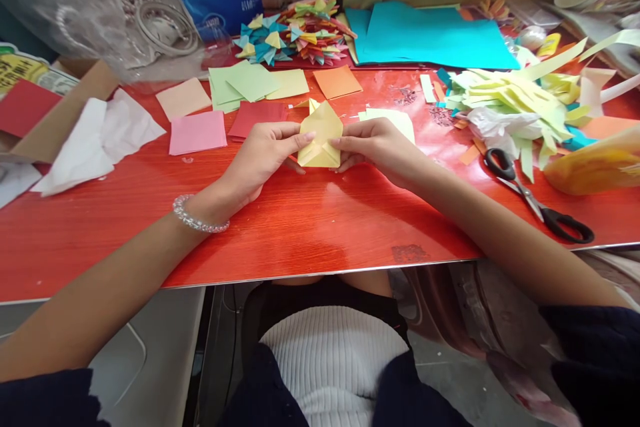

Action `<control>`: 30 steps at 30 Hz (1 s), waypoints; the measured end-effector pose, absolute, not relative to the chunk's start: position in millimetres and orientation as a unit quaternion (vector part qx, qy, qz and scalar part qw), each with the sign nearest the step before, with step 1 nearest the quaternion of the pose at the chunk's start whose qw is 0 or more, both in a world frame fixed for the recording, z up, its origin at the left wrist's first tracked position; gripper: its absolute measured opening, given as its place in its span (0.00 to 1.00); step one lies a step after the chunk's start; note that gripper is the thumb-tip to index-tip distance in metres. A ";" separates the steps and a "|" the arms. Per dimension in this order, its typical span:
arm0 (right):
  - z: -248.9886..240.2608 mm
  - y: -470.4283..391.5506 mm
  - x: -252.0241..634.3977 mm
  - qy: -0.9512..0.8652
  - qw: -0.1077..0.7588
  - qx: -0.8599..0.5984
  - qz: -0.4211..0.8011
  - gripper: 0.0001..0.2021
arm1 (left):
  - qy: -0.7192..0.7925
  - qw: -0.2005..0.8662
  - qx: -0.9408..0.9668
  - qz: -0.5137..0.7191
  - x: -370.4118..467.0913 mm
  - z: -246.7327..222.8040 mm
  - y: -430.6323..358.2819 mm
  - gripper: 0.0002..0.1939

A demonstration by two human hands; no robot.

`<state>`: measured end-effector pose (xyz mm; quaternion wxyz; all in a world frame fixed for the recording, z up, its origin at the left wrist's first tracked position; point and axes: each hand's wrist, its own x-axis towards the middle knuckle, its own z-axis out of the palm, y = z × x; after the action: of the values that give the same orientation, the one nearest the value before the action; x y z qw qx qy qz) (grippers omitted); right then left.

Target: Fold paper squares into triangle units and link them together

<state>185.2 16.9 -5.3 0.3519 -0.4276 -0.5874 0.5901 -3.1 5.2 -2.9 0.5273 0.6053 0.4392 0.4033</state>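
Note:
A piece of yellow origami paper [323, 130], folded to a point at the top with creased flaps along its lower edge, is held up over the red table [300, 227]. My left hand [267, 153] pinches its left side, thumb on the front face. On the right edge, my right hand [377, 147] grips it between thumb and fingers; some fingertips are hidden behind the paper. Close to my left hand lie a red paper stack [253, 119] and a pink paper stack [198, 133]. Pale yellow-green sheets [393, 121] lie partly behind my right hand.
Green squares [250, 82], an orange square [338, 82] and a peach square [183, 101] lie farther back. Behind them are folded paper pieces [300, 33] and blue sheets [430, 37]. At right are paper strips [510, 100] and scissors [535, 197]. Crumpled tissue [100, 137] lies left.

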 end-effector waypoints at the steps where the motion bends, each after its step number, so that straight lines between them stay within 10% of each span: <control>1: -5.1 17.3 185.7 -0.583 0.362 -0.426 0.590 0.09 | 0.438 0.530 0.607 0.399 -3.3 -2.0 4.9 0.16; 30: 1.4 10.6 183.3 -0.531 0.416 -0.372 0.637 0.08 | 0.456 0.490 0.563 0.484 2.2 1.0 -1.2 0.08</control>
<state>183.3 10.6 1.4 0.4162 -0.3725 -0.5313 0.6369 2.2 -1.2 1.0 0.4902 0.5635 0.4564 0.4836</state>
